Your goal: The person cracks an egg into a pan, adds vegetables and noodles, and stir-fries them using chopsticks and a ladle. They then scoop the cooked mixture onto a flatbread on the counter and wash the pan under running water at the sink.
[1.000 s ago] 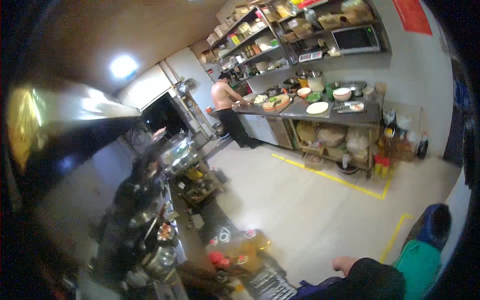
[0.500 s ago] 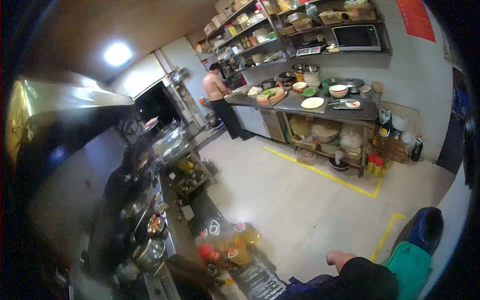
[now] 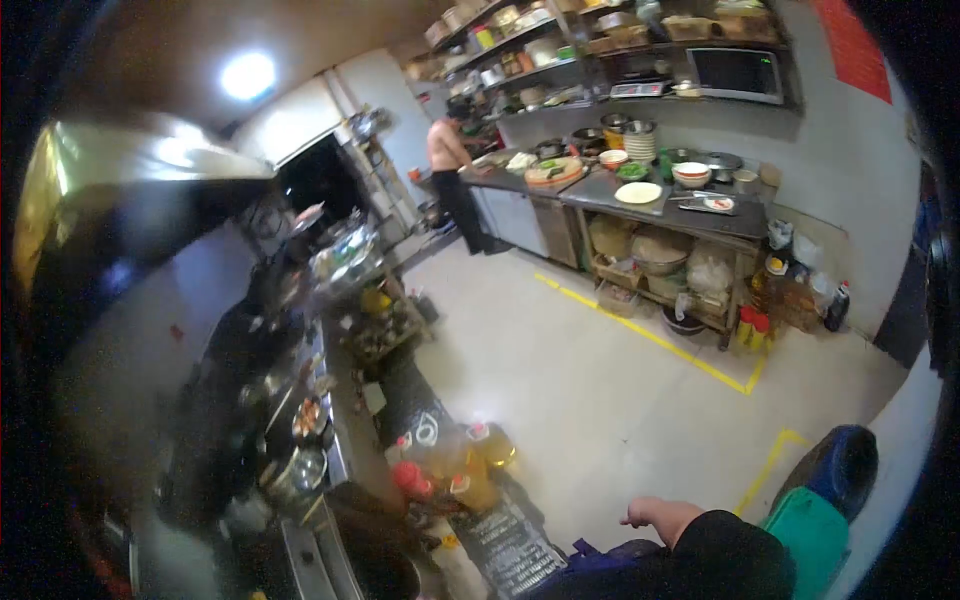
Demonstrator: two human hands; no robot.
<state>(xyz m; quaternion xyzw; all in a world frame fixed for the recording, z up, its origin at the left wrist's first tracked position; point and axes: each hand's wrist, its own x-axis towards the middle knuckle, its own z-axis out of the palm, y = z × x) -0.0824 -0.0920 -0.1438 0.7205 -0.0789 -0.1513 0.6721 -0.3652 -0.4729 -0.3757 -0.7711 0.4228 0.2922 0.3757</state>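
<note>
My right hand [image 3: 650, 515], below a black sleeve [image 3: 735, 555], reaches over the pale floor at the bottom of the head view. Its fingers look curled in, and I see nothing held in them; the palm is hidden. The hand touches nothing visible. Dark purple cloth [image 3: 605, 565] on my body lies just below it. A green bin lid [image 3: 810, 530] is to the right of the sleeve, and large oil bottles [image 3: 475, 490] with yellow contents stand to the left of the hand. My left hand is out of the picture.
A cooking line [image 3: 335, 430] runs along the left. Across the floor a counter [image 3: 740, 218] carries bowls, plates and a cutting board [image 3: 553, 175]; a person [image 3: 450, 165] stands at its far end. A blue barrel [image 3: 840, 465] stands at right. Yellow tape [image 3: 640, 330] marks the floor.
The view has shifted slightly, so the counter and shelves sit a little further right. My right hand has moved a little to the left, and a fingertip now shows at its front.
</note>
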